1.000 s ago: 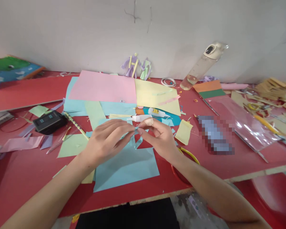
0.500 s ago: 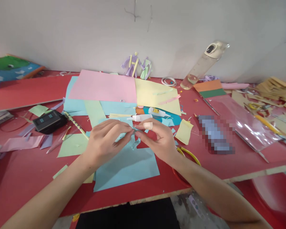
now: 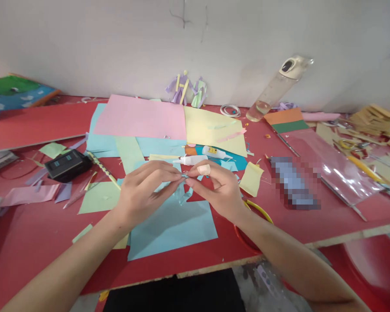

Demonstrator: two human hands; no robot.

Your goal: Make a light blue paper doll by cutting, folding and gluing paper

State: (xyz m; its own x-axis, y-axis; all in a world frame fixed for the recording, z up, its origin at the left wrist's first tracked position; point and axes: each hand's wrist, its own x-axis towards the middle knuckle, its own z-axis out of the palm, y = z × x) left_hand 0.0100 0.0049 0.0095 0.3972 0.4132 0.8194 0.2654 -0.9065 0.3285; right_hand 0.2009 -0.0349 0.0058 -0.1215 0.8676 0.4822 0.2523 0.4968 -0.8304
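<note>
My left hand and my right hand meet at the fingertips over the middle of the table. Between them they pinch a small blue paper piece, mostly hidden by the fingers. A pale bandage wraps a finger of my right hand. Below lies a large blue sheet, with a crumpled blue strip above it. Just beyond the fingers rest a white glue bottle and a second one with a yellow label.
Pink and yellow sheets lie behind. Two paper figures lean on the wall near a tilted clear bottle. A black device sits left; yellow-handled scissors lie under my right wrist.
The pinched fingertips have shifted very slightly, and the right hand has turned a little. Everything else on the table stays where it was.
</note>
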